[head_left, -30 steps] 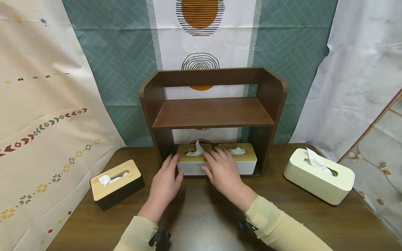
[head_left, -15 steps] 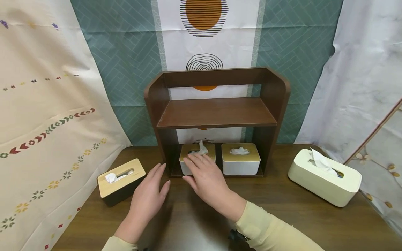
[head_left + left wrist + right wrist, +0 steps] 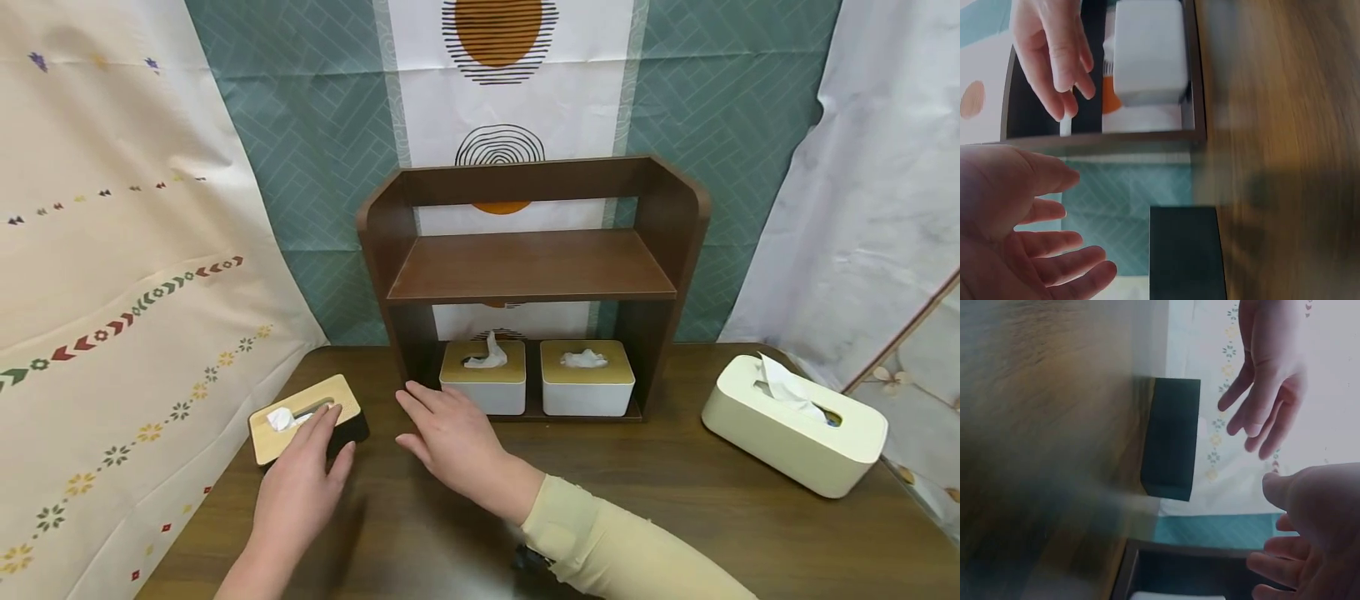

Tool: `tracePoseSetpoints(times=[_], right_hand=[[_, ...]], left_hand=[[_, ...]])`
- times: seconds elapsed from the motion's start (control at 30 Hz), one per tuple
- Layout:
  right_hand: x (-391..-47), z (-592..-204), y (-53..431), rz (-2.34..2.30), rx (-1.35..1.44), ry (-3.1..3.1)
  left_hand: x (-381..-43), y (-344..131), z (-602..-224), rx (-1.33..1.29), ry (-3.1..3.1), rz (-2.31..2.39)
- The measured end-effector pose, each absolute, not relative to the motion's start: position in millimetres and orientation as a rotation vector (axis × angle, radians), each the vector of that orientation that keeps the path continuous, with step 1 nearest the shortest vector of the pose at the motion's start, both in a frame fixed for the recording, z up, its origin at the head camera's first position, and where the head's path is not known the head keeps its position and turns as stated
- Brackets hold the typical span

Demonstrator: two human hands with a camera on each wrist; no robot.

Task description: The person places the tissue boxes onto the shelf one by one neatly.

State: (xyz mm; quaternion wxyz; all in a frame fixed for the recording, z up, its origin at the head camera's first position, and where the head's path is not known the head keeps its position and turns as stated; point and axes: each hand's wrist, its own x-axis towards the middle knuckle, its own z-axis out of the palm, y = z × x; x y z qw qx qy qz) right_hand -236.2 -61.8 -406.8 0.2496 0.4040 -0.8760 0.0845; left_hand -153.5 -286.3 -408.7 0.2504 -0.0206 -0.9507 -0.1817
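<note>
My left hand (image 3: 303,479) hovers at the black tissue box with a light wood lid (image 3: 318,400), overlapping its near side in the head view. Its fingers are relaxed and hold nothing. My right hand (image 3: 457,433) is in the air before the shelf's lower left corner, fingers loosely spread and nothing in them. The wrist views show both hands apart from the dark box (image 3: 1172,437). Two white tissue boxes with gold lids stand side by side on the bottom tier, a left one (image 3: 483,396) and a right one (image 3: 587,396), with a gap between them.
A two-tier brown shelf (image 3: 532,267) stands at the back of the wooden table (image 3: 637,500). A cream tissue box (image 3: 795,429) lies angled at the right. Patterned curtains (image 3: 135,292) hang behind and at the sides.
Both hands have left the white tissue boxes in the shelf and moved left. My left hand has come to the black box. The view has turned slightly left.
</note>
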Motion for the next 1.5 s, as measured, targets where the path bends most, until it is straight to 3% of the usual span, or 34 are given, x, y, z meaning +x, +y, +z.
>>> tracePoseSetpoints(times=[1.5], right_hand=[[-253.6, -434.0, -123.3, 0.262, 1.168, -2.503]], left_hand=[[-144.3, -365.1, -429.5, 0.209, -2.643, -0.458]])
